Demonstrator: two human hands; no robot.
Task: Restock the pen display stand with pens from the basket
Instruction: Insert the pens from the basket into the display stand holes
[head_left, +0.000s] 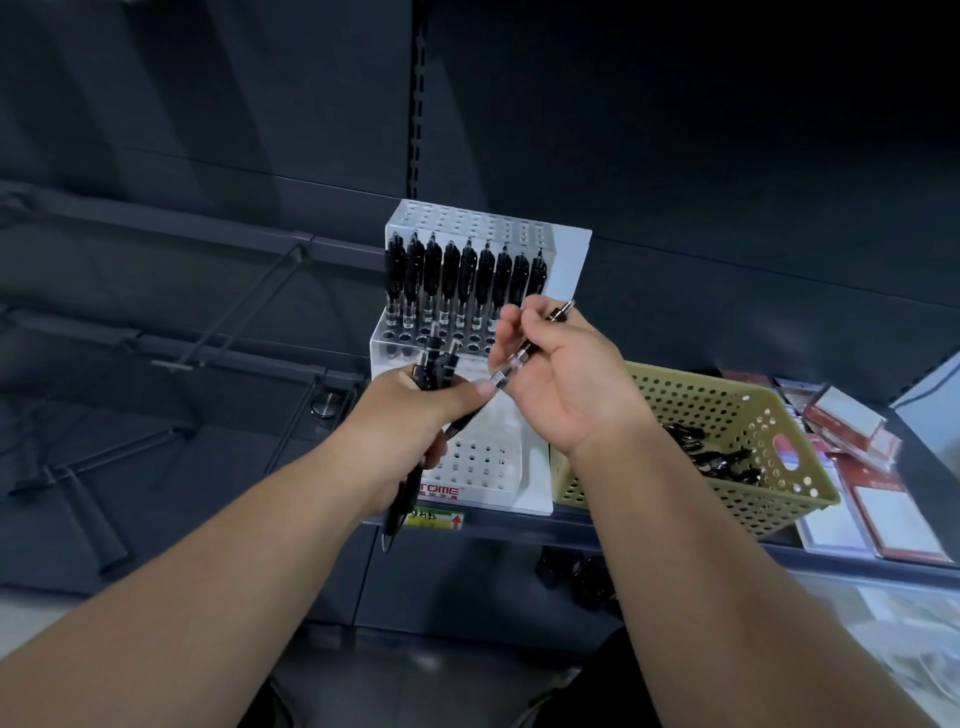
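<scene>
- The left hand (410, 421), at the centre of the frame, is gripping a bundle of pens (439, 364) in a closed fist with the thumb laid across. It is probably serving as a ready supply, so the other hand need not keep going back to the basket.
- The right hand (563, 384), just right of it, is pinching a single pen (525, 351) between curled fingers and thumb. The pen is slanting, one end pointing up-right, seemingly being turned to go into a hole.
- The pen display stand (569, 260) is sitting behind both hands, with its stepped tiers keeping every row visible.
- The basket (727, 410), at right and touching the stand, is staying within easy reach.
- Counts:
  - One stand and one basket.
  - Nine black pens (467, 275), as far as I can count, are standing in the upper-middle row.
  - The top and lower tiers are showing open holes.
  - The bundle is holding at least three pens, but the exact number is hidden.
  - More pens (719, 457) are lying loose in the basket, uncountable.
</scene>
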